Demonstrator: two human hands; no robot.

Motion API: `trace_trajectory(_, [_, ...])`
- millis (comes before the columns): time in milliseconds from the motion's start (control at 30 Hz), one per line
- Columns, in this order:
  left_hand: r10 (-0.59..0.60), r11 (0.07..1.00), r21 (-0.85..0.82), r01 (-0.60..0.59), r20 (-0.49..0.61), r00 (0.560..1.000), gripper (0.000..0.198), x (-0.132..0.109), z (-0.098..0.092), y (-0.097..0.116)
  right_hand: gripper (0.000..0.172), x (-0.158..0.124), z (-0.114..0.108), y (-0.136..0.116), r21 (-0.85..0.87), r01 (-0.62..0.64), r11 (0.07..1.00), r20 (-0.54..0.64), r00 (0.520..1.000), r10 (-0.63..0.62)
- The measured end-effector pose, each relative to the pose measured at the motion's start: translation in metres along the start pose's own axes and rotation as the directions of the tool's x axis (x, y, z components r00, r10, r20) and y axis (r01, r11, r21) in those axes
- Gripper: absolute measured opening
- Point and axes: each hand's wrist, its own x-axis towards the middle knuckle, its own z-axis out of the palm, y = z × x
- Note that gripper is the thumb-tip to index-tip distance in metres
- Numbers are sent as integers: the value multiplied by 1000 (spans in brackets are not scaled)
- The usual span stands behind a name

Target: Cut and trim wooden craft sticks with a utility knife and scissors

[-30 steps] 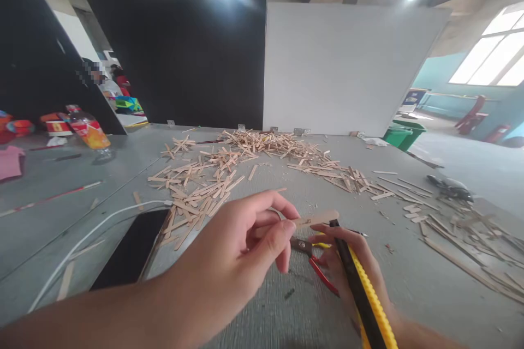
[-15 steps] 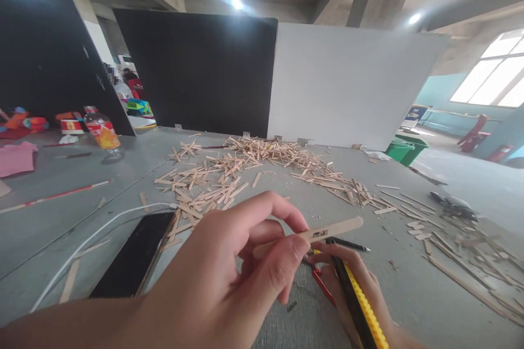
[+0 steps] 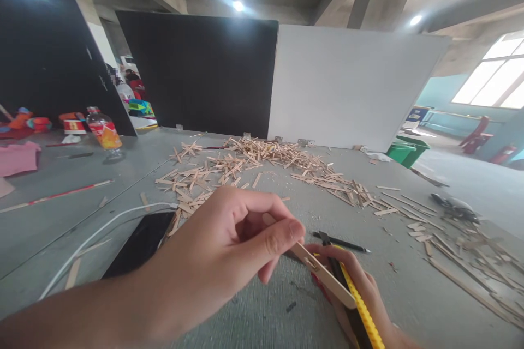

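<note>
Black panel (image 3: 196,73) and white panel (image 3: 352,84) stand behind a grey tabletop (image 3: 254,319) strewn with loose sticks (image 3: 282,154). Left hand (image 3: 241,240) — thumb and fingers pinching a wooden stick (image 3: 329,279), marred mid-length — holds it slanting over the yellow-and-black cutter (image 3: 367,320) gripped by the right hand (image 3: 371,289); contact cannot be told.

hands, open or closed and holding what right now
Left hand: closed, pinching a wooden craft stick.
Right hand: closed around a yellow-and-black utility knife.
</note>
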Motion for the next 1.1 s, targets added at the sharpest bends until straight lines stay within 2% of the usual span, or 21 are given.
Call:
trace_trajectory(100, [-31, 999, -30, 32, 37, 999, 10, 3, -2, 2, 27, -1, 0, 1, 5, -2, 1000, 21, 1000, 2])
trace_trajectory(233, [-55, 998, 6, 55, 106, 993, 24, 6, -4, 1, 30, -3, -1, 5, 47, -14, 999, 64, 998, 11])
trace_trajectory(467, [-34, 994, 107, 22, 105, 994, 32, 5, -6, -2, 31, -5, -4, 4, 38, -19, 999, 101, 995, 15])
trace_trajectory(733, [-23, 994, 104, 13, 100, 995, 31, 7, -5, -2, 27, 0, -4, -4, -7, 21, 1000, 57, 998, -21])
trace_trajectory(933, [-30, 996, 91, 22, 96, 995, 30, 7, -4, -3, 28, 1, -4, -6, -32, 24, 999, 71, 997, -22])
trace_trajectory(1100, [-54, 998, 27, 50, 153, 987, 25, 9, -3, -4, 28, 3, -5, -7, -35, 50, 998, 78, 996, -48])
